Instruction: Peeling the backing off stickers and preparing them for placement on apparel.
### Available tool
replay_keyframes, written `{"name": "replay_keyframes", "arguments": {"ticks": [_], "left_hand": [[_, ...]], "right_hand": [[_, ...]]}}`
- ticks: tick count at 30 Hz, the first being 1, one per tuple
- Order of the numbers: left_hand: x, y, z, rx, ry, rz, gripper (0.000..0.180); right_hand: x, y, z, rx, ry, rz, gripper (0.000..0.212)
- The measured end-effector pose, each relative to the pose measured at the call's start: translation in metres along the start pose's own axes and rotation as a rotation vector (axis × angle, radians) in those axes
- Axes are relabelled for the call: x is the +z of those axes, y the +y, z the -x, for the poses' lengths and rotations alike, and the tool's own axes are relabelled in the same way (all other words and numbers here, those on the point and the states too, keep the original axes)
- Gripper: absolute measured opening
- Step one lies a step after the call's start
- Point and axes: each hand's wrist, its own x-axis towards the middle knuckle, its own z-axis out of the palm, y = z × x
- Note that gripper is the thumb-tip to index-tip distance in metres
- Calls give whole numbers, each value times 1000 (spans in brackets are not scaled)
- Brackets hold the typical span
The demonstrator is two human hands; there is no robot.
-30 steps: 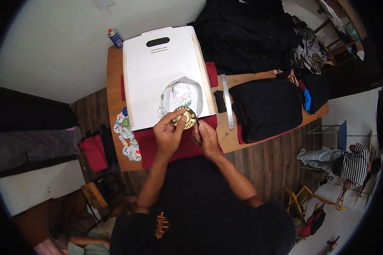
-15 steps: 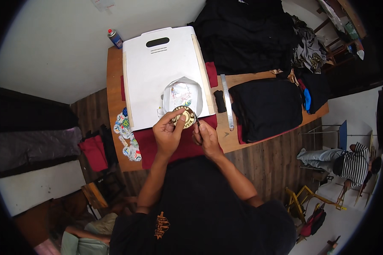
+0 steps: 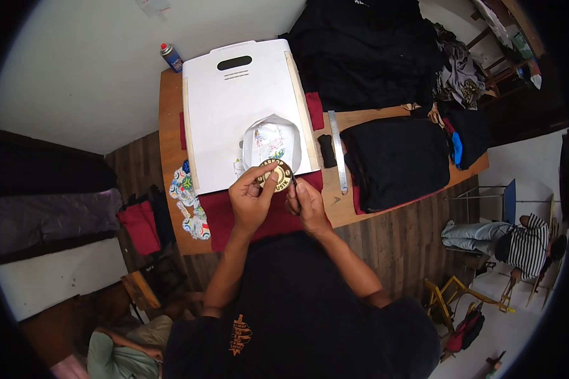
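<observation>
Co-worker's arm [image 3: 130, 343] shifted, left hand [image 3: 250, 197] pinching round patch [image 3: 284, 176], right hand [image 3: 310, 207] on dark tool [image 3: 293, 180]

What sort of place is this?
Probably a small garment workshop: folded black cloth and a long silver ruler lie on a wooden table, and the left hand holds a round emblem.

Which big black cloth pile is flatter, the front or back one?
The front pile, just right of the metal ruler. It lies flat with neat edges; the back pile is heaped and rumpled.
</observation>
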Motion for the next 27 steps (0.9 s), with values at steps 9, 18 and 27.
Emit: {"name": "replay_keyframes", "arguments": {"ticks": [9, 18, 27], "left_hand": [[-1, 0, 0, -4, -2, -14, 24], [1, -1, 2, -40, 52, 37, 25], [3, 1, 10, -39, 54, 46, 26]], "right_hand": [[3, -7, -1, -8, -3, 25, 31], [-1, 3, 2, 10, 9, -7, 30], [3, 10, 8, -19, 43, -40, 31]]}}
